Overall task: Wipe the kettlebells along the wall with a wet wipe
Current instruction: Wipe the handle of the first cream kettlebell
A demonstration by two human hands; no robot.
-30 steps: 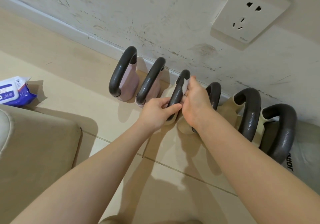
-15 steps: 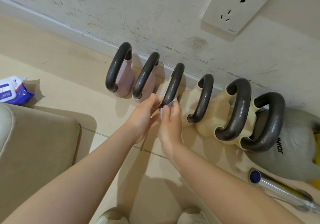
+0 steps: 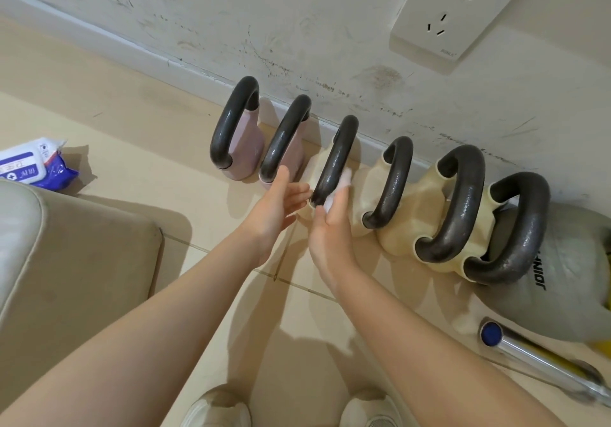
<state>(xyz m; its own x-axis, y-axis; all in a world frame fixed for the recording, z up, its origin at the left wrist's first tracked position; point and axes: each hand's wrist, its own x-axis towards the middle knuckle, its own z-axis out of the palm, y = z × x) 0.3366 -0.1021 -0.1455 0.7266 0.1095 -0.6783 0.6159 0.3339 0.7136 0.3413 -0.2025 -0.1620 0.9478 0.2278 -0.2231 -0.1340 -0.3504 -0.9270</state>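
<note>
Now wet wipe (image 3: pixel 334 191) in right grip (image 3: pixel 332 228), against kettlebell handle (image 3: pixel 334 158).

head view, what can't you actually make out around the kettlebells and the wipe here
- Wet wipe: mostly covered by the right hand; its size and how dirty it is cannot be told.
- Third kettlebell: its body is largely hidden behind both hands, including the left hand.
- Grey kettlebell: cut off by the right edge.
- Wipes pack: cut by the left edge, print too small to read.
</note>
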